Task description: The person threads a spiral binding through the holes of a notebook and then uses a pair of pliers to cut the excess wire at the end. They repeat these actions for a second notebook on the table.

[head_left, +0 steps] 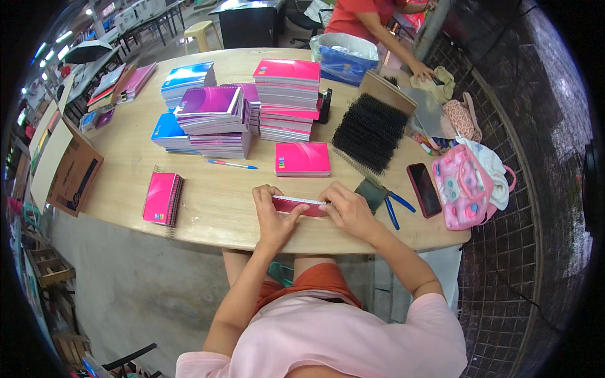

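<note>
A small pink notebook (301, 206) is held close to the table's front edge, its pale punched edge facing up. My left hand (272, 217) closes on its left end, thumb along the near side. At the other end my right hand (345, 209) pinches the punched edge; what else lies between those fingertips is too small to tell. Just beyond lies a short stack of pink notebooks (302, 159). Off to the left is a pile of spiral-bound pink notebooks (162, 198). Blue-handled pliers (396, 208) rest right of my right hand, beside a dark green coil bundle (370, 193).
Tall stacks of pink notebooks (287, 94), purple notebooks (214, 116) and blue notebooks (186, 82) stand farther back. Black binding coils (372, 132), a phone (423, 190) and a pink bag (463, 186) occupy the right. A cardboard box (72, 167) is left; a person's hand (421, 70) reaches in behind.
</note>
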`<state>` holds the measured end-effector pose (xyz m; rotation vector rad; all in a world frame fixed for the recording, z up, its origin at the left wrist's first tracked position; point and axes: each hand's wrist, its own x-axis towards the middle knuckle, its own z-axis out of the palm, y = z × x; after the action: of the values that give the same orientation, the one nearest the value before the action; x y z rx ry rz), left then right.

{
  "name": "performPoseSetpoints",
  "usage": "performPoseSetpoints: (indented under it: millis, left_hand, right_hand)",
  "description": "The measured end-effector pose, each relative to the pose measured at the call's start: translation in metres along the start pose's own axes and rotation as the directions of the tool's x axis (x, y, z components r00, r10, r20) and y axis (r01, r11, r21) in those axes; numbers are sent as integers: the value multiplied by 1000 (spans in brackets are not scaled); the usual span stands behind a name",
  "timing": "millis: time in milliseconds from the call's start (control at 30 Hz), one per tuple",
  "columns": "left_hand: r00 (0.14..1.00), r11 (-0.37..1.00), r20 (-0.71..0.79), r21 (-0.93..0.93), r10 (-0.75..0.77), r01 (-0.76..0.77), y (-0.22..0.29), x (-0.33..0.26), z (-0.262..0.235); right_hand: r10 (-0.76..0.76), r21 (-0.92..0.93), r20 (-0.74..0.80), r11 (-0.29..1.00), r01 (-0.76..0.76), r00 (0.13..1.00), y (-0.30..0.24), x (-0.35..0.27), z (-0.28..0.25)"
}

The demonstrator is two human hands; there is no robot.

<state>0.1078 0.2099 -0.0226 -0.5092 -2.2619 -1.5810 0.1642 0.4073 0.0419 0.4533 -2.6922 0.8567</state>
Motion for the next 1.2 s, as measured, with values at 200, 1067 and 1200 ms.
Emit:
performPoseSetpoints:
  millis: [200,1067,1200]
  left_hand:
    - [1000,1000,7,-31,4,-4,1,-3,3]
    - [996,998,85,-52,-31,35,4,-7,1]
    - [995,998,95,-56,41,-36,2,-7,2]
  right_hand:
    - [66,3,-85,998,-66,994,-7,-3,3]
    - [116,514,223,830,-218,968,72,-11,-53]
    - [6,514,533,792,-329,846,55,10,-34]
